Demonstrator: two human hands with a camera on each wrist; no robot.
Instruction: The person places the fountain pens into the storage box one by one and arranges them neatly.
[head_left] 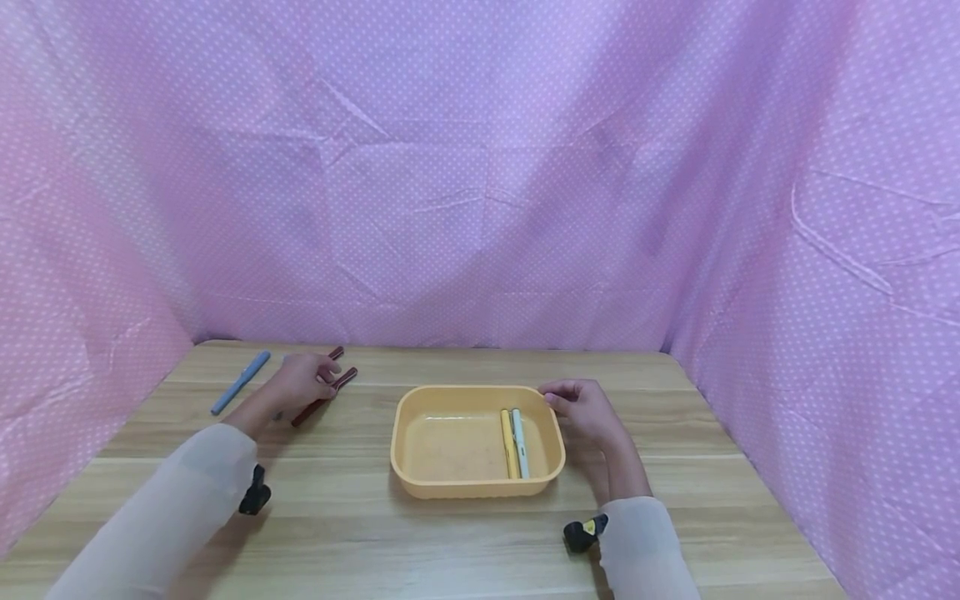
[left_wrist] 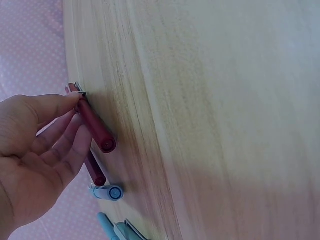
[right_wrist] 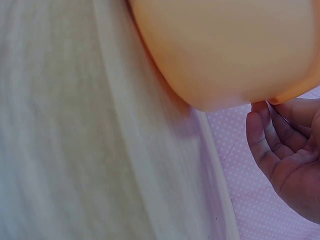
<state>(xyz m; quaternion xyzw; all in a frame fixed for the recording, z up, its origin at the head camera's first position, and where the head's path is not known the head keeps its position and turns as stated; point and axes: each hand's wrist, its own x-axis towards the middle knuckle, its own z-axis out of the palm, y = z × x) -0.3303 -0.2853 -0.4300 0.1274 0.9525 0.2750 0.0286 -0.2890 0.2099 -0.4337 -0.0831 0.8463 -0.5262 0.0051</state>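
Sleeves (head_left: 161,517) of pale cloth lie closest to me, with a small black device (head_left: 578,537) at each wrist. Just past them, on the wooden table (head_left: 420,550), sits a yellow tray (head_left: 472,491). In its right part lie a yellow pen (head_left: 509,446) and a pale pen (head_left: 521,446), side by side. My right hand (head_left: 588,410) pinches the tray's rim near the far right corner, thumb and fingertips almost together. Well to the left of the tray, my left hand (head_left: 298,383) is partly closed, thumb and fingers gripping a dark red pen (left_wrist: 97,125). Left of that is a second red pen (left_wrist: 95,169), then a light blue pen (left_wrist: 107,193) (my hand mostly covers it from above), and leftmost a blue pen (head_left: 241,382). Behind the table's back edge hangs pink dotted cloth (head_left: 450,208).
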